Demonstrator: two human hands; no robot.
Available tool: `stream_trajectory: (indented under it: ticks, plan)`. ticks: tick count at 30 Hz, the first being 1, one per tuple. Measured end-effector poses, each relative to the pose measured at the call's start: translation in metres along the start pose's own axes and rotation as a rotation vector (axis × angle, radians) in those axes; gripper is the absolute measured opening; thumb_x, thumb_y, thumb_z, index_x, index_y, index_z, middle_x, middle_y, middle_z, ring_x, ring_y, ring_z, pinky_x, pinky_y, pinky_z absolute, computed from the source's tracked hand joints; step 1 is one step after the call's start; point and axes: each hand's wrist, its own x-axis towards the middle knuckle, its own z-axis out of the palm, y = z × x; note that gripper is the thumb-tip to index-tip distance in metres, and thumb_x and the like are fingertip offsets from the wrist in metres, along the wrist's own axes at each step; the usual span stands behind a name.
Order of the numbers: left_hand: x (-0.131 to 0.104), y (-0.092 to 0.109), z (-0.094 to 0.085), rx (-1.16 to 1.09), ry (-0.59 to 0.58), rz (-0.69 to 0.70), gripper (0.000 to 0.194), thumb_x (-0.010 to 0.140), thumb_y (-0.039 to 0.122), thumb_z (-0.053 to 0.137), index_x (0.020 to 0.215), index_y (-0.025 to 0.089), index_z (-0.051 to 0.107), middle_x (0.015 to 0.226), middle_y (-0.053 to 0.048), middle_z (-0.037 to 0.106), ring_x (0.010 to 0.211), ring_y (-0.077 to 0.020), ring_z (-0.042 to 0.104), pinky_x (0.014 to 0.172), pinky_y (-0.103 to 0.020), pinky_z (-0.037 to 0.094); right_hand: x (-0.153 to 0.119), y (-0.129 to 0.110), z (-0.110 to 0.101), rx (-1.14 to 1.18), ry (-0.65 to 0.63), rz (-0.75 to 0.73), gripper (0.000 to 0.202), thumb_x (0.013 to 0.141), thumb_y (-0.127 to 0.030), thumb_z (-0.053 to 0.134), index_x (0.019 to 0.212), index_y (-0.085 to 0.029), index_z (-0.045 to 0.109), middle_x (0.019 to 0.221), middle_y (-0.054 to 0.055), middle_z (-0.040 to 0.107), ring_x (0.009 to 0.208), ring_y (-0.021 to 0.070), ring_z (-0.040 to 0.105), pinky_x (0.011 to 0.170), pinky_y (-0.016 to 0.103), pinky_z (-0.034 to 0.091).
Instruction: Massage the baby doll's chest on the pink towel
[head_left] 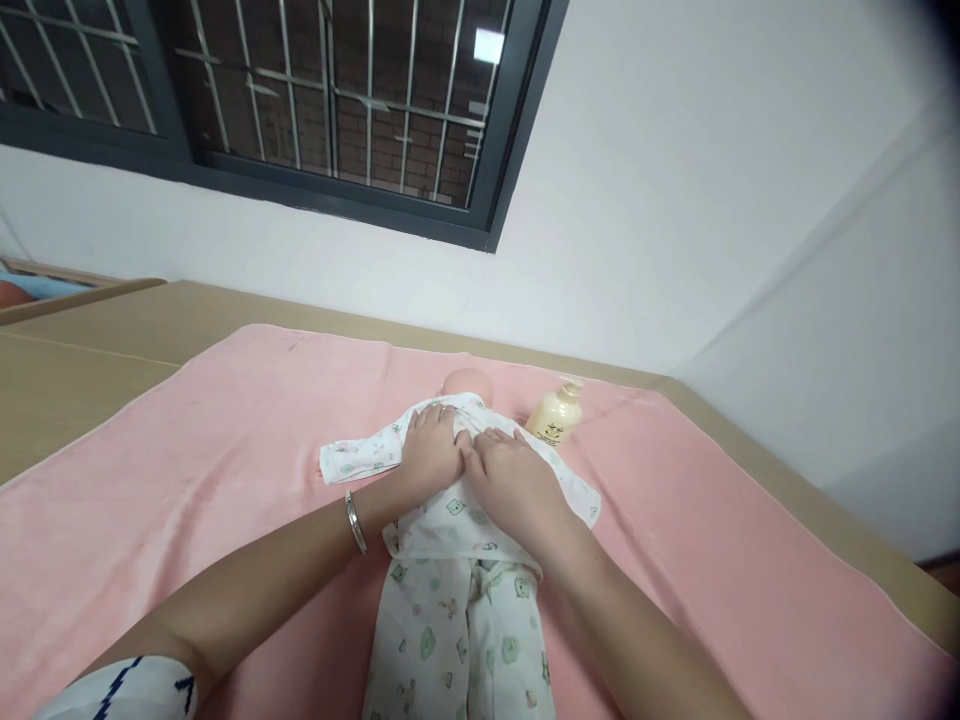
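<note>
A baby doll [469, 383] lies on its back in a white long-sleeved top [456, 515] and matching trousers [429, 630] with small green and brown prints. My left hand [433, 448], a silver bangle at its wrist, rests on the chest of the top with fingers stretched out. Beside it, my right hand [514, 480] lies on the other half of the chest, fingers laid over the cloth. The two thumbs come together near the middle of the chest. The doll's sleeves spread out to either side, and its face is hidden from this angle.
A pale yellow pump bottle [556, 412] stands near the doll's head on the right. Under everything lies a pink blanket [247, 430] on a wooden surface [90, 370]. White walls [660, 180] and a barred window [337, 110] rise behind.
</note>
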Motion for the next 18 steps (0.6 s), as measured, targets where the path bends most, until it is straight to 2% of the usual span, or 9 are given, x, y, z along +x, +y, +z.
stream_trajectory:
  ticks: [3,7,11,14,18]
  plan:
    - [-0.009,0.008,-0.003,0.050,0.026,0.057,0.039,0.093,0.024,0.042,0.127,0.010,0.056,0.128,-0.019,0.061,0.124,-0.0337,0.052,0.108,-0.050,0.036,0.007,0.007,0.008,0.022,0.058,0.000,0.041,0.104,-0.026,0.029,0.113,-0.010,0.065,0.127,0.018,0.063,0.125,0.0276,0.055,0.110,0.038,0.030]
    - [-0.025,0.021,-0.003,0.036,0.031,0.163,0.031,0.093,0.019,0.040,0.112,0.013,0.064,0.113,-0.016,0.067,0.114,-0.0319,0.058,0.101,-0.047,0.043,0.038,0.035,0.035,0.110,0.081,0.047,0.043,0.105,-0.029,0.027,0.121,-0.006,0.060,0.132,0.021,0.059,0.125,0.0270,0.052,0.106,0.035,0.032]
    - [-0.021,0.018,-0.004,-0.032,0.053,0.163,0.031,0.092,0.019,0.042,0.114,0.013,0.064,0.117,-0.015,0.067,0.118,-0.0297,0.057,0.103,-0.044,0.044,0.059,0.053,0.052,0.157,0.078,0.067,0.043,0.106,-0.033,0.027,0.119,-0.008,0.059,0.126,0.018,0.062,0.120,0.0256,0.054,0.100,0.033,0.034]
    - [-0.001,0.002,-0.007,-0.110,0.008,0.093,0.030,0.093,0.022,0.042,0.112,0.014,0.064,0.120,-0.014,0.067,0.116,-0.0280,0.058,0.103,-0.043,0.044,0.049,0.042,0.046,0.135,0.089,0.084,0.037,0.103,-0.028,0.033,0.119,-0.009,0.060,0.124,0.017,0.063,0.116,0.0262,0.056,0.095,0.033,0.036]
    - [0.017,-0.012,-0.014,-0.218,-0.113,0.026,0.028,0.092,0.021,0.040,0.098,0.016,0.066,0.105,-0.010,0.071,0.102,-0.0243,0.064,0.093,-0.037,0.050,0.026,0.018,0.032,0.119,0.074,0.045,0.031,0.097,-0.022,0.037,0.106,-0.015,0.065,0.112,0.013,0.068,0.104,0.0240,0.060,0.082,0.030,0.037]
